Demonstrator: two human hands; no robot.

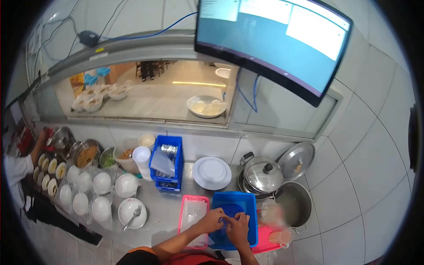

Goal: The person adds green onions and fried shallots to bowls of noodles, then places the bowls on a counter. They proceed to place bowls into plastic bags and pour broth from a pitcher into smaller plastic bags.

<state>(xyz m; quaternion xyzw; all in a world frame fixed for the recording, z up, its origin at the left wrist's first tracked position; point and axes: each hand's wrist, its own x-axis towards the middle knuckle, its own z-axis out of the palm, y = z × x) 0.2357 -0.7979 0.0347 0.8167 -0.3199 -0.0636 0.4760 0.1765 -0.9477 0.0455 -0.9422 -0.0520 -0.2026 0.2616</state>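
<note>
Both hands are over a blue rectangular tub [253,207] on the steel counter. My left hand [213,220] reaches in from the left with its fingers pinched together. Close against it, my right hand [238,228] is also closed, fingertips bent inward. Whatever lies between the fingertips is too small to name. Beneath the hands, a darker blue round thing [232,209] shows inside the tub. Left of the tub is a pink tray [181,216] holding whitish plastic sheets or bags [194,212], and my left forearm crosses it.
White plates [212,173], a lidded pot [263,174] and a large open pot [304,207] stand behind and right. A pitcher [278,237] is at right. Left are a blue cutlery rack [177,163], a bowl with fork [126,205], several wrapped bowls [101,183] and a co-worker's arm [37,148].
</note>
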